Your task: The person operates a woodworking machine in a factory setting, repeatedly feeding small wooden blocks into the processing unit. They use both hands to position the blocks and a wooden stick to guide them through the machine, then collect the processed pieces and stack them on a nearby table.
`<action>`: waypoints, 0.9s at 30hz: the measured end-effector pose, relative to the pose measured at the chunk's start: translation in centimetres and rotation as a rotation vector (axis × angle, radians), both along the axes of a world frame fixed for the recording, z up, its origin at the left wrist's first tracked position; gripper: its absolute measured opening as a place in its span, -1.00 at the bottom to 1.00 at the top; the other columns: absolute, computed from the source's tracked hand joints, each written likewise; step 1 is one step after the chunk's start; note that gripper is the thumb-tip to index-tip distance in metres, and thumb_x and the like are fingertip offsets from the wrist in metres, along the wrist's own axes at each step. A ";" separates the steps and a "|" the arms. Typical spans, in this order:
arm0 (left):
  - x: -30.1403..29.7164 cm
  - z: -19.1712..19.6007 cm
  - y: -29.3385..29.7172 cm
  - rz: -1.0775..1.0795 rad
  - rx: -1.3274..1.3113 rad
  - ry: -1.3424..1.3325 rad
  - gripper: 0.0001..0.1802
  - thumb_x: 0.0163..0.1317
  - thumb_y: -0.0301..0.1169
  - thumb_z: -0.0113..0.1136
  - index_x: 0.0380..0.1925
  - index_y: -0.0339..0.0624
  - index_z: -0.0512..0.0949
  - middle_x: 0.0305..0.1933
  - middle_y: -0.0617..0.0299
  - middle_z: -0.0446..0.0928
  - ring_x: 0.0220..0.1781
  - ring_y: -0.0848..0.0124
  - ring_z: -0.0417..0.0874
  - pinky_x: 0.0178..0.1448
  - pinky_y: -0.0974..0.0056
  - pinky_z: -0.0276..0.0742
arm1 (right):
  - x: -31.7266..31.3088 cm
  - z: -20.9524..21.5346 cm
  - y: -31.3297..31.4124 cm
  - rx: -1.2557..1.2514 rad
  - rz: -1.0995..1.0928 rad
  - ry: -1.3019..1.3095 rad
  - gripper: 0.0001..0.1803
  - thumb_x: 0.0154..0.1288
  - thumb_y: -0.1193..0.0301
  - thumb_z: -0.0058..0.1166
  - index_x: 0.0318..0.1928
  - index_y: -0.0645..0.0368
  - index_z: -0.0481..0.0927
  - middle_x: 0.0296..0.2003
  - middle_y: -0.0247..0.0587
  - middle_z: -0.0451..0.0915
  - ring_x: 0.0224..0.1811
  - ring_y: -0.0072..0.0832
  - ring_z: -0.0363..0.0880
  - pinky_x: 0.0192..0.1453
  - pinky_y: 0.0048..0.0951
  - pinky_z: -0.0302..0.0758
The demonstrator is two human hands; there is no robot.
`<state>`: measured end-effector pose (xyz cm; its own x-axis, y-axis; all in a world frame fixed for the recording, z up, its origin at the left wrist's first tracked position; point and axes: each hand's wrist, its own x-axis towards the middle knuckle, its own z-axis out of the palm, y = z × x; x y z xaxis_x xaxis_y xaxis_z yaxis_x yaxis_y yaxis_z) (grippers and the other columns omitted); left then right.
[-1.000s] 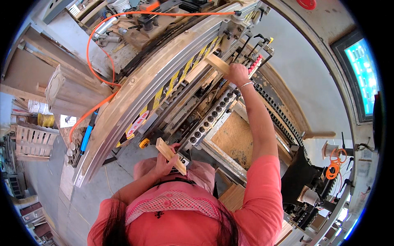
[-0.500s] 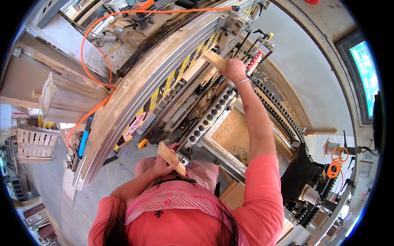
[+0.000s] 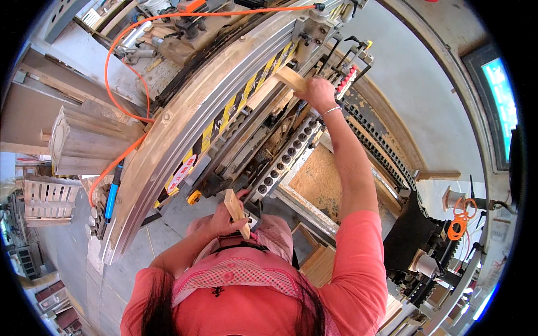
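Close to my body, my left hand [image 3: 224, 219] is closed round a short, pale wooden block [image 3: 234, 206], which stands tilted. With my arm stretched far forward, my right hand [image 3: 318, 94] grips the near end of a second wooden piece [image 3: 291, 79]. This piece meets another wooden strip [image 3: 262, 93] lying along the machine beside the yellow-and-black tape; whether the two are joined I cannot tell. Below my right hand runs a metal rail [image 3: 287, 157] with a row of round black cups. The fingertips of my right hand are partly hidden behind the hand itself.
A long curved beam [image 3: 168, 123] borders the machine on the left, with an orange hose [image 3: 106, 73] looping over it. A blue tool [image 3: 113, 196] hangs at its near end. Red knobs [image 3: 346, 80] sit beyond my right hand. At the right are a lit screen [image 3: 500, 103] and cable chains [image 3: 386, 148].
The block in my left hand has turned more upright and shifted slightly right. My right hand keeps its grip and has hardly moved. The view has shifted a little.
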<state>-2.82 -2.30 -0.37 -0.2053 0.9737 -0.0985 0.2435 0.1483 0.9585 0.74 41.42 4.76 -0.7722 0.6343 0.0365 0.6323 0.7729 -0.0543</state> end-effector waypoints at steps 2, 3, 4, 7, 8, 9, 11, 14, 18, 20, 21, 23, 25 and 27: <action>0.1 0.9 0.4 0.022 0.014 0.017 -0.56 -0.09 -0.21 0.30 -0.32 -0.24 0.36 -0.11 -0.07 0.42 0.21 0.03 0.40 -0.11 0.13 0.39 | 0.1 0.5 -0.2 -0.009 -0.007 -0.011 -0.44 -0.06 -0.09 0.21 -0.32 0.19 0.64 -0.37 -0.09 0.59 -0.28 -0.22 0.60 -0.20 -0.27 0.54; 0.2 0.7 0.3 0.022 0.017 0.016 -0.56 -0.09 -0.21 0.31 -0.32 -0.24 0.36 -0.12 -0.07 0.42 0.18 0.05 0.42 -0.11 0.13 0.39 | 0.2 0.8 -0.4 -0.015 -0.018 -0.028 -0.43 -0.07 -0.10 0.21 -0.32 0.18 0.64 -0.35 -0.11 0.60 -0.26 -0.24 0.60 -0.17 -0.29 0.54; 0.1 0.6 0.3 0.023 0.020 0.018 -0.56 -0.10 -0.21 0.31 -0.32 -0.24 0.37 -0.13 -0.06 0.42 0.14 0.07 0.43 -0.11 0.13 0.39 | 0.1 1.1 -0.5 -0.020 -0.027 -0.043 -0.42 -0.07 -0.12 0.21 -0.31 0.18 0.65 -0.34 -0.12 0.61 -0.24 -0.26 0.61 -0.15 -0.30 0.54; 0.1 1.0 0.3 0.030 -0.028 -0.006 -0.56 -0.11 -0.23 0.32 -0.32 -0.24 0.37 -0.14 -0.06 0.42 0.03 0.13 0.47 -0.13 0.15 0.39 | 0.0 1.3 -0.5 -0.028 -0.036 -0.060 -0.41 -0.07 -0.13 0.21 -0.31 0.17 0.65 -0.32 -0.13 0.62 -0.22 -0.28 0.61 -0.12 -0.31 0.54; 0.1 1.1 0.3 0.030 -0.054 -0.020 -0.56 -0.12 -0.24 0.32 -0.32 -0.24 0.37 -0.14 -0.06 0.42 -0.02 0.15 0.48 -0.13 0.16 0.39 | 0.0 1.3 -0.5 -0.030 -0.038 -0.062 -0.42 -0.07 -0.13 0.21 -0.32 0.17 0.65 -0.32 -0.12 0.62 -0.23 -0.27 0.61 -0.12 -0.31 0.54; 0.1 1.0 0.4 0.027 0.010 0.036 -0.50 -0.12 -0.25 0.32 -0.21 -0.26 0.37 -0.18 -0.01 0.44 -0.14 0.20 0.49 -0.18 0.19 0.41 | 0.0 1.2 -0.3 -0.031 -0.035 -0.057 -0.42 -0.08 -0.12 0.21 -0.33 0.18 0.65 -0.33 -0.12 0.62 -0.23 -0.27 0.61 -0.13 -0.30 0.54; 0.1 0.3 0.3 0.020 0.135 0.145 -0.35 -0.14 -0.28 0.32 0.01 -0.31 0.38 -0.24 0.08 0.48 -0.39 0.29 0.50 -0.28 0.26 0.45 | 0.1 0.8 -0.1 -0.034 -0.029 -0.049 -0.43 -0.09 -0.11 0.22 -0.34 0.19 0.65 -0.33 -0.11 0.61 -0.23 -0.25 0.61 -0.13 -0.29 0.54; 0.1 -0.1 0.4 0.032 0.123 0.055 -0.26 -0.13 -0.28 0.31 0.10 -0.32 0.32 -0.33 0.14 0.45 -0.40 0.33 0.49 -0.27 0.29 0.44 | 0.0 0.8 0.1 -0.025 0.002 -0.003 -0.44 -0.10 -0.09 0.23 -0.37 0.20 0.65 -0.35 -0.08 0.61 -0.25 -0.22 0.61 -0.14 -0.28 0.54; 0.1 0.2 0.4 0.029 0.094 0.013 -0.20 -0.14 -0.29 0.31 0.16 -0.34 0.28 -0.38 0.19 0.41 -0.40 0.38 0.46 -0.27 0.32 0.42 | 0.0 0.4 0.3 -0.018 0.031 0.013 -0.44 -0.11 -0.09 0.22 -0.40 0.21 0.65 -0.38 -0.06 0.61 -0.28 -0.19 0.61 -0.16 -0.26 0.55; 0.0 0.3 0.7 0.031 0.094 0.006 -0.19 -0.13 -0.28 0.32 0.17 -0.34 0.27 -0.39 0.20 0.41 -0.39 0.39 0.46 -0.27 0.32 0.41 | 0.0 0.6 0.5 -0.021 0.036 0.012 -0.45 -0.12 -0.08 0.22 -0.41 0.21 0.65 -0.40 -0.05 0.61 -0.28 -0.19 0.61 -0.16 -0.26 0.55; 0.1 0.4 0.6 0.032 0.092 0.000 -0.19 -0.13 -0.28 0.32 0.17 -0.34 0.27 -0.40 0.20 0.41 -0.39 0.40 0.45 -0.26 0.32 0.41 | 0.0 0.6 0.4 -0.024 0.026 0.008 -0.46 -0.13 -0.07 0.22 -0.42 0.21 0.65 -0.40 -0.05 0.61 -0.28 -0.18 0.61 -0.16 -0.26 0.55; 0.0 0.6 0.7 0.031 0.093 -0.010 -0.18 -0.13 -0.28 0.33 0.18 -0.33 0.26 -0.40 0.21 0.40 -0.39 0.41 0.45 -0.26 0.33 0.41 | -0.3 0.6 0.3 -0.031 0.006 0.007 -0.48 -0.16 -0.05 0.23 -0.44 0.22 0.65 -0.41 -0.05 0.61 -0.29 -0.18 0.61 -0.17 -0.25 0.55; 0.1 0.8 0.7 0.031 0.095 -0.024 -0.17 -0.12 -0.28 0.33 0.19 -0.33 0.24 -0.40 0.21 0.40 -0.39 0.42 0.44 -0.26 0.33 0.41 | -0.3 0.4 0.5 -0.027 0.017 0.006 -0.48 -0.14 -0.06 0.22 -0.43 0.20 0.64 -0.42 -0.07 0.59 -0.33 -0.20 0.60 -0.22 -0.25 0.54; 0.0 0.8 0.8 0.024 0.098 -0.036 -0.16 -0.11 -0.29 0.34 0.20 -0.34 0.23 -0.39 0.22 0.39 -0.38 0.43 0.44 -0.26 0.34 0.40 | -0.3 0.3 0.7 -0.026 0.028 0.009 -0.47 -0.13 -0.07 0.22 -0.41 0.18 0.63 -0.42 -0.08 0.59 -0.35 -0.20 0.60 -0.24 -0.24 0.54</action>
